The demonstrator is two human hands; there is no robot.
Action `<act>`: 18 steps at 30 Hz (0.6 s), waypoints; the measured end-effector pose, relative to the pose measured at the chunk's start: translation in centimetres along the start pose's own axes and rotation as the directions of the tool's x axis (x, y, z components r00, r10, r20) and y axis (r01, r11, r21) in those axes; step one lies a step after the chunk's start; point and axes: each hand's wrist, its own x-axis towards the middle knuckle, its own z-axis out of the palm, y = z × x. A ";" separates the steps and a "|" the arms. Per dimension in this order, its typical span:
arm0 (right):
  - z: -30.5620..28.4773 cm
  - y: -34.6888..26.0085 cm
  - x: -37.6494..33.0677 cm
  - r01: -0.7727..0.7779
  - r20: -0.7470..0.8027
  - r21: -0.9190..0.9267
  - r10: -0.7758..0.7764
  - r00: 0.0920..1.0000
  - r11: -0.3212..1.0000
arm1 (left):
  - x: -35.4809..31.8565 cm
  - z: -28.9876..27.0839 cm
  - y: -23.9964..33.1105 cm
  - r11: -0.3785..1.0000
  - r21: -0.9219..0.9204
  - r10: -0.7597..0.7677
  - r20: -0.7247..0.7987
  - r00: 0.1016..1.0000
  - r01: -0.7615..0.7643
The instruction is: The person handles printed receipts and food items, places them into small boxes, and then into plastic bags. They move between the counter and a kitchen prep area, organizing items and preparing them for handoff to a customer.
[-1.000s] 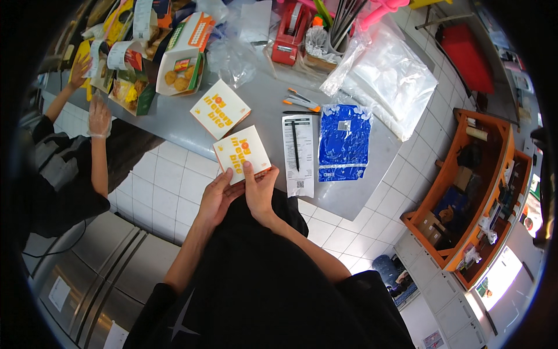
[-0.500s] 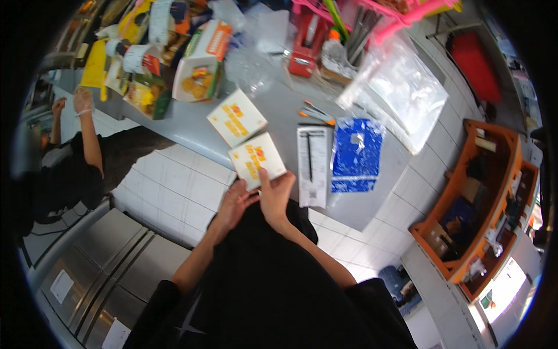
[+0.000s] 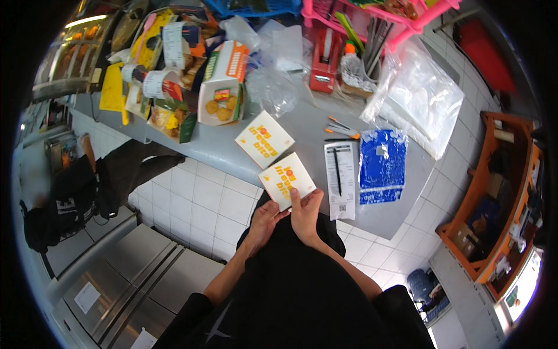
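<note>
Cream square cardboard box with orange lettering [image 3: 287,180], held flat at the near edge of the grey desk [image 3: 302,125], tilted corner-up. Left hand [image 3: 265,219] grips its near-left corner, fingers curled under the edge. Right hand [image 3: 305,209] grips the near-right edge, thumb on top of the lid. Both hands closed on the box; forearms come up from the lower edge over a black garment.

Just beyond, a second cream square box with orange lettering [image 3: 264,139] lies flat on the desk, close to the held one; whether they touch, cannot tell.

To the right of the held box: long white paper receipt [image 3: 340,180] lying flat, a black pen [image 3: 337,171] resting along it. Beside the receipt, further right, a blue plastic pouch with white label [image 3: 382,167]. Above the receipt, two orange-and-grey markers [image 3: 343,127] lying loose.

Mid desk, left: open white-and-orange carton holding fried golden pieces [image 3: 224,87], lid tipped back. Crumpled clear plastic bag [image 3: 272,93] beside it. Large clear plastic bags [image 3: 415,96] spread at the right side of the desk.

Far edge: red tape dispenser [image 3: 322,64], pink wire basket [image 3: 378,17] with utensils standing in it, and a clutter of yellow and printed food packets [image 3: 157,64] at far left.

Below the desk front: white tiled wall [image 3: 192,203]. Far right, an orange wooden shelf unit [image 3: 494,192].
</note>
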 end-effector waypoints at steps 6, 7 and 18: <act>0.2 0.8 -0.1 0.023 -0.035 -0.038 -0.024 0.999 0.999 | 0.1 -0.3 -0.4 0.998 -0.051 0.031 -0.024 0.999 -0.032; 0.2 0.9 -0.2 0.011 -0.009 0.060 -0.010 1.000 0.998 | 0.0 -0.3 -0.4 1.000 -0.024 0.016 -0.059 0.998 -0.018; -0.1 -0.1 -0.4 -0.042 -0.033 0.019 0.042 0.999 0.999 | -0.3 0.4 0.0 0.952 0.292 0.093 -0.006 0.996 -0.088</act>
